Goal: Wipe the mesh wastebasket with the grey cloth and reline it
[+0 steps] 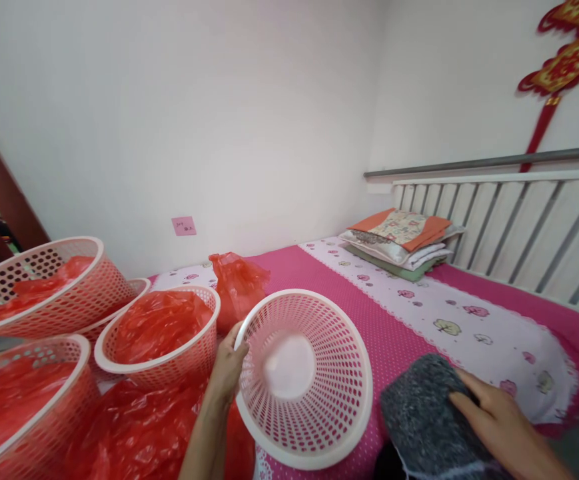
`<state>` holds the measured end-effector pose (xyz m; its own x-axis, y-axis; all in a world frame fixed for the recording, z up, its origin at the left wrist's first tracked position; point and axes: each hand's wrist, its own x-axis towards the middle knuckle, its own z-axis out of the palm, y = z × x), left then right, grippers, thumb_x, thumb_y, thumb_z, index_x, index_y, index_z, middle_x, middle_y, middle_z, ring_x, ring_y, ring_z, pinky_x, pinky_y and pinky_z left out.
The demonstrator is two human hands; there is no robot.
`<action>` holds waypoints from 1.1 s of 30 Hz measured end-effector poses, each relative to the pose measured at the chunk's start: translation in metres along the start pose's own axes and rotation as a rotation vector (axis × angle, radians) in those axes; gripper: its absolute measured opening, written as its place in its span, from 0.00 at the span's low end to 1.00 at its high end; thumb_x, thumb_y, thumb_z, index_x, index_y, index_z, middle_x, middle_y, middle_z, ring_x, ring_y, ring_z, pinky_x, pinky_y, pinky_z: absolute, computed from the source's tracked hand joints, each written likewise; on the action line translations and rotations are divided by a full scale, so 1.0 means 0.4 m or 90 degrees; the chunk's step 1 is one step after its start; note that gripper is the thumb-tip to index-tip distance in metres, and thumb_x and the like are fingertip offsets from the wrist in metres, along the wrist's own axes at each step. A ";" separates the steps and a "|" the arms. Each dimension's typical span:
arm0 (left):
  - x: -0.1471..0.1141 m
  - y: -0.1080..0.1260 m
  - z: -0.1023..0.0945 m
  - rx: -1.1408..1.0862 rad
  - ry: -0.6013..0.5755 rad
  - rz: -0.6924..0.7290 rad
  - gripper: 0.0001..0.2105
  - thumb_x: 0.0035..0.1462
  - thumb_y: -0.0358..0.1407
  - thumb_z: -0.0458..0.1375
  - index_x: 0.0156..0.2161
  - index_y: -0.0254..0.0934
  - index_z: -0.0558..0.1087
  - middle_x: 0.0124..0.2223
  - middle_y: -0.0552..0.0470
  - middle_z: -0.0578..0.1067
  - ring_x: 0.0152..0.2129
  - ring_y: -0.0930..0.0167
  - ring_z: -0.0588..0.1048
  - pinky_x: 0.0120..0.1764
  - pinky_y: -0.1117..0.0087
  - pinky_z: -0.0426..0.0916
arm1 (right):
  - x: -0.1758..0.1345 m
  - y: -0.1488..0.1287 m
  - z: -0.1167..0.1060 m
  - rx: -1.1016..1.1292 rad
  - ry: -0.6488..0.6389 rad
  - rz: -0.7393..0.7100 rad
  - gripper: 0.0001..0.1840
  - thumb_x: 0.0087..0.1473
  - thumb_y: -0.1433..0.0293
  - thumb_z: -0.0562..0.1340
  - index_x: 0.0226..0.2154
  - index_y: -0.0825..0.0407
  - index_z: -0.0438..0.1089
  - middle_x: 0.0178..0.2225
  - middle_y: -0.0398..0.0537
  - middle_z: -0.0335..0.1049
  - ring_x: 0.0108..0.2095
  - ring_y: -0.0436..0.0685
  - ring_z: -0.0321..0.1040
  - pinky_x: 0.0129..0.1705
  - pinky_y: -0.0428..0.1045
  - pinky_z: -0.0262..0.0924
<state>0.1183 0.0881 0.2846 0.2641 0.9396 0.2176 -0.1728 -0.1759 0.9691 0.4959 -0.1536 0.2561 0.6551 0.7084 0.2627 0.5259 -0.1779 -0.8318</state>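
With my left hand (230, 363) I grip the left rim of a round pink plastic basket (336, 353), thumb over the edge. The basket is tilted so its mouth faces me, and nothing lies inside it. My right hand (494, 407) is closed on a dark grey, speckled fuzzy cloth (424, 413), held to the right of the basket and apart from it. A pale strip shows along the cloth's lower edge. Below my left forearm spreads a crumpled red plastic bag (134, 427).
Several pink baskets with red bags stand at left, including a nearer basket (189, 347). A red bag (239, 287) stands by the wall. Folded bedding (404, 237) lies on the pink bedspread (314, 273), beside a white slatted headboard (509, 233).
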 end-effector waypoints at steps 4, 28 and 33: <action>0.003 0.000 -0.002 0.006 -0.006 -0.008 0.27 0.48 0.36 0.65 0.55 0.35 0.76 0.55 0.42 0.82 0.53 0.53 0.78 0.57 0.54 0.69 | -0.010 -0.029 0.034 0.107 -0.143 0.023 0.15 0.38 0.57 0.67 0.30 0.45 0.81 0.38 0.49 0.85 0.46 0.73 0.78 0.53 0.58 0.70; -0.002 0.014 -0.002 0.027 0.011 -0.006 0.25 0.47 0.36 0.65 0.53 0.36 0.78 0.51 0.44 0.83 0.50 0.54 0.79 0.55 0.56 0.70 | 0.059 0.136 0.160 -0.026 -0.007 0.065 0.22 0.39 0.55 0.55 0.30 0.46 0.79 0.37 0.54 0.85 0.45 0.74 0.80 0.50 0.60 0.71; 0.001 0.018 -0.008 0.027 0.013 -0.006 0.26 0.47 0.37 0.65 0.54 0.35 0.78 0.53 0.43 0.83 0.53 0.53 0.78 0.56 0.56 0.69 | 0.055 -0.011 0.089 0.010 0.023 0.019 0.27 0.39 0.54 0.56 0.34 0.50 0.83 0.41 0.55 0.85 0.50 0.74 0.78 0.52 0.59 0.72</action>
<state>0.1140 0.0881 0.2912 0.2457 0.9470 0.2070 -0.1300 -0.1794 0.9751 0.4886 -0.1131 0.2481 0.6898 0.6778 0.2544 0.4971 -0.1879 -0.8471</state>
